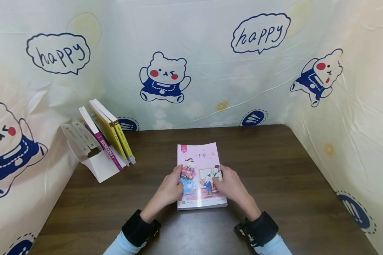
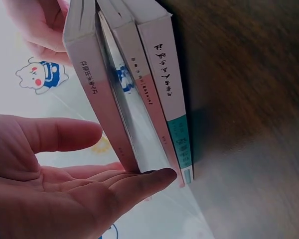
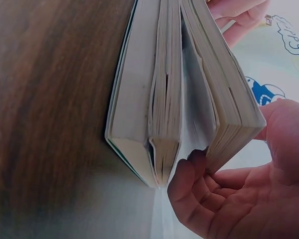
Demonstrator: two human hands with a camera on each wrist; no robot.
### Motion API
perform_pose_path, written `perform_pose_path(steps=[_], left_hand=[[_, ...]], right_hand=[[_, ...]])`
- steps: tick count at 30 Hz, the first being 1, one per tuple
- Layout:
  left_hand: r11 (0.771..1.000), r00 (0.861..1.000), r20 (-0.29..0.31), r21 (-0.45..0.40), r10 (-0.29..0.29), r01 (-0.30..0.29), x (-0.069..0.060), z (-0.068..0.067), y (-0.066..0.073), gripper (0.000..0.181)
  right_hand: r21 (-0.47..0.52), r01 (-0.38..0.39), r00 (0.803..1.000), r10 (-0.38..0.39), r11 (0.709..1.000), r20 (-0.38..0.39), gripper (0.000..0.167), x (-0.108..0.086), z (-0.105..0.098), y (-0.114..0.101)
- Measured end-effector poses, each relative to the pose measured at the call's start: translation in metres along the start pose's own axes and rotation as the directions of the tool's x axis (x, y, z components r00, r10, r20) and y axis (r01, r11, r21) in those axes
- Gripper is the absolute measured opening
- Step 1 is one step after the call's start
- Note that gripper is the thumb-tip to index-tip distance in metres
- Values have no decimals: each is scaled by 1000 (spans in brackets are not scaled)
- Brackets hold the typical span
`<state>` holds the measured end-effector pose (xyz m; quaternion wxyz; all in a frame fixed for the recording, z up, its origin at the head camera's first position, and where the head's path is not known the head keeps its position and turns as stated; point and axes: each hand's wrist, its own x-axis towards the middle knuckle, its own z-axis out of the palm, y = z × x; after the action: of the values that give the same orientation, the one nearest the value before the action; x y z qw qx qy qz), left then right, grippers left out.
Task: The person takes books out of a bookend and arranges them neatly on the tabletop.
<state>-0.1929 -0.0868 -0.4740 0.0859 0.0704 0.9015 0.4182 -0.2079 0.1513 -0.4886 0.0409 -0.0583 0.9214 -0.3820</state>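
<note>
There it is: left hand (image 1: pixel 171 186) clamped on the pink book's (image 1: pixel 196 182) left edge, right hand (image 1: pixel 232 183) on its right, two more books (image 2: pixel 164 74) beneath.

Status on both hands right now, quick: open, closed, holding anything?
Left hand: closed, pinching the left edge of the top pink book.
Right hand: closed, pinching the same book's right edge.

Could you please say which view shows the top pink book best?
The head view shows the top pink book best: its front cover faces the camera. The left wrist view shows mainly its spine, the right wrist view its page edges.
</note>
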Motion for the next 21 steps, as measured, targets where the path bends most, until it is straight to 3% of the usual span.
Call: perform_pose_path(steps=[21], left_hand=[[998,997,52,41,-53,51,2,6,-5,62]], right_hand=[[-26,-35,998,37,999,49,56,-1,2,3]])
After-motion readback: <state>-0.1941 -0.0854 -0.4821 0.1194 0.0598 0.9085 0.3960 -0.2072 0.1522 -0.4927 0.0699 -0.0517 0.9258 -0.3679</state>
